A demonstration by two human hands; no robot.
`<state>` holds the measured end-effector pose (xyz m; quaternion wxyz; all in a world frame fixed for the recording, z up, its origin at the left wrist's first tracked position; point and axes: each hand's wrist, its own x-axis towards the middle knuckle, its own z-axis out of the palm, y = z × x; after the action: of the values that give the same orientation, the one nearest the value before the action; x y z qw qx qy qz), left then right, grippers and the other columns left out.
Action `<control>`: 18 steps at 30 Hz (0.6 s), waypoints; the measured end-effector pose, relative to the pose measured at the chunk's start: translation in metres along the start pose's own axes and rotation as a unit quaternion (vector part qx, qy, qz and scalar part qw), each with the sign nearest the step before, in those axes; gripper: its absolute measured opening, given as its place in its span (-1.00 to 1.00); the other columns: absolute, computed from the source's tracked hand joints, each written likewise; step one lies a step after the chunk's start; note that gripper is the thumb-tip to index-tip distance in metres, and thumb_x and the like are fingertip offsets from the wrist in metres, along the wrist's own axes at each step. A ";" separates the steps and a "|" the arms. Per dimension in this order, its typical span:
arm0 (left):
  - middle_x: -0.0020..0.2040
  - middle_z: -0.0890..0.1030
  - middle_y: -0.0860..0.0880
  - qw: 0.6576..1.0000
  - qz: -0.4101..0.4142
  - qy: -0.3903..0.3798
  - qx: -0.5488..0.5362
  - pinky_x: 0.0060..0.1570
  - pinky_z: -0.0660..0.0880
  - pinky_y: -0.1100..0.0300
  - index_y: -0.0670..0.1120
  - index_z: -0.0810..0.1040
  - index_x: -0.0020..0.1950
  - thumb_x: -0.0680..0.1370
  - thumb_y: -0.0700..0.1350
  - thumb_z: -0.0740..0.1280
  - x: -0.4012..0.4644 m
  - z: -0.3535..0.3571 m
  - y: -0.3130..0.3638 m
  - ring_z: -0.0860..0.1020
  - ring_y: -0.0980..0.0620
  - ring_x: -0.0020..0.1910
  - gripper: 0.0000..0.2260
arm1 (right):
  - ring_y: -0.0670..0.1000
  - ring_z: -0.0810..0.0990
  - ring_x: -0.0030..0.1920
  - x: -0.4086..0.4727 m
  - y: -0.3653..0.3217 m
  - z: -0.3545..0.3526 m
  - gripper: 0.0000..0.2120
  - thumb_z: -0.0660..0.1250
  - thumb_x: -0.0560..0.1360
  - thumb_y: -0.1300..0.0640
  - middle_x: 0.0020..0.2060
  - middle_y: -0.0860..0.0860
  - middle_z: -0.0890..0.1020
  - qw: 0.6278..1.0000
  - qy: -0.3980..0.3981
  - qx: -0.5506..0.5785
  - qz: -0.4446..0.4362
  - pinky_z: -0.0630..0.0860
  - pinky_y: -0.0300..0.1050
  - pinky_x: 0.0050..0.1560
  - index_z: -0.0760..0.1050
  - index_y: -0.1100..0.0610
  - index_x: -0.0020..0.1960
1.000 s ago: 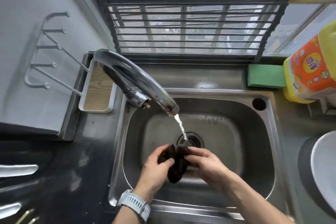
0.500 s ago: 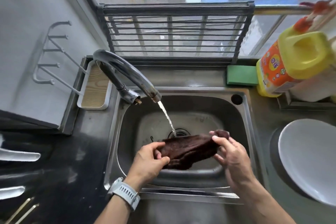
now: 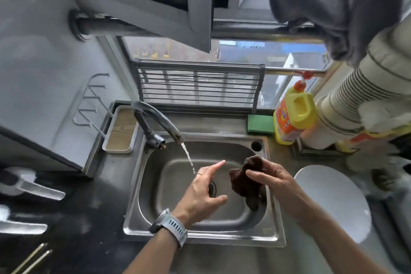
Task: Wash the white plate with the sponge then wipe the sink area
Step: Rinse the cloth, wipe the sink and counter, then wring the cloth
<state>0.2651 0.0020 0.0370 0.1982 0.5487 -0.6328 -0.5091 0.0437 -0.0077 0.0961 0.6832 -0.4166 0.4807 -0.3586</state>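
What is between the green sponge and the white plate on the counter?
In the head view, the yellow detergent bottle stands just right of the green sponge; from there to the white plate only bare steel counter shows.

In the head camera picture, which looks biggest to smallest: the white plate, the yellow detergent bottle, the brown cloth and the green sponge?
1. white plate
2. yellow detergent bottle
3. brown cloth, partly hidden by the right hand, so its place is unsure
4. green sponge
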 end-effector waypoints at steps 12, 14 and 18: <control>-0.31 0.62 0.05 1.000 -0.010 0.002 -0.014 -0.27 0.58 0.20 -0.01 0.44 -0.18 0.46 0.00 0.52 -0.032 -0.036 0.053 0.61 0.15 -0.33 -0.74 | 0.04 0.66 0.07 -0.023 -0.080 -0.006 -0.66 0.40 0.44 0.10 0.03 0.17 0.71 0.999 0.040 0.002 -0.021 0.45 0.15 0.35 0.58 0.19 0.19; -0.30 0.61 0.05 1.000 -0.004 0.009 0.005 -0.25 0.54 0.29 -0.03 0.45 -0.15 0.47 -0.04 0.54 -0.044 -0.050 0.061 0.59 0.23 -0.32 -0.73 | 0.07 0.64 0.08 -0.026 -0.087 -0.003 -0.66 0.39 0.46 0.09 0.02 0.19 0.70 0.999 0.033 -0.012 -0.016 0.49 0.14 0.32 0.56 0.21 0.19; -0.16 0.68 -0.09 0.999 0.015 0.038 -0.026 -0.15 0.61 0.21 -0.06 0.57 -0.01 0.41 -0.04 0.59 -0.058 -0.090 0.091 0.68 0.05 -0.15 -0.72 | 0.06 0.65 0.07 -0.026 -0.131 -0.014 -0.71 0.41 0.47 0.08 0.00 0.11 0.72 0.997 0.039 -0.014 -0.060 0.55 -0.04 0.18 0.59 0.13 0.17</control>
<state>0.3115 0.0049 0.1701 0.2441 0.5529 -0.6192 -0.5013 0.0117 -0.0393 0.2227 0.6353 -0.4399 0.4862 -0.4080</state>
